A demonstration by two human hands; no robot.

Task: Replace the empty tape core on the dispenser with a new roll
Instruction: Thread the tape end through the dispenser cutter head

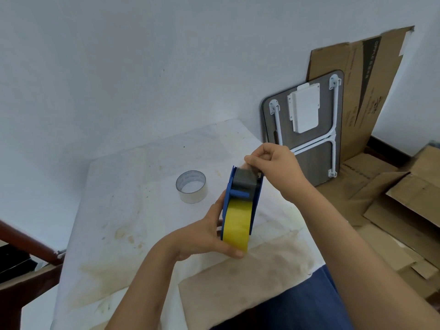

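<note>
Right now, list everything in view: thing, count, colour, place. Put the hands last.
tape dispenser: one, blue with a dark roller, held upright above the table
tape roll: one, yellow, seated in the dispenser
empty tape core: one, clear, standing on the table left of the dispenser
table: one, white stained cover, centre
folding table: one, grey with white legs, leaning on the wall at right
cardboard sheets: several, brown, against the wall and on the floor at right
left hand: gripping the dispenser's lower side
right hand: pinching the tape end at the dispenser's top
</note>
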